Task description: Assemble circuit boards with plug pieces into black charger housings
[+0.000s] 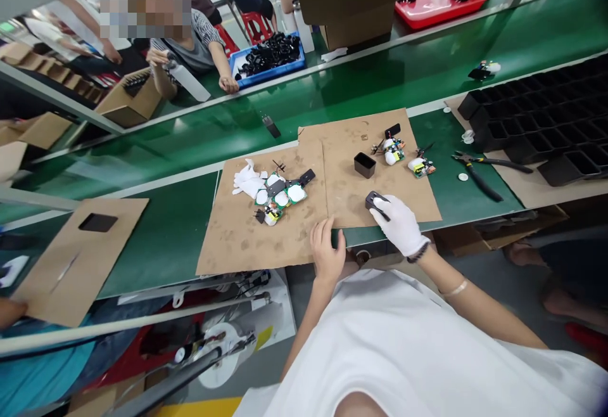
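Note:
My right hand (pixel 396 220), in a white glove, grips a small black plastic case (pixel 373 199) just above the cardboard near the table's front edge. Bare and with its fingers apart, my left hand (pixel 329 249) rests at the front edge of the cardboard sheet (pixel 304 239). Beyond the right hand stands an open black box (pixel 365 165). Circuit boards (pixel 393 151) with white and yellow parts lie farther right. To the left is a cluster of circuit boards (pixel 281 196) with white round faces and black plug pieces, beside a crumpled white glove (pixel 247 179).
Pliers (pixel 470 166) lie at the right beside rows of black boxes (pixel 546 113). A green conveyor belt (pixel 332 90) runs behind, carrying a black plug adapter (pixel 271 126). Across it, a person sits by a blue tray (pixel 299 65) of black parts. A red tray (pixel 441 2) is at upper right.

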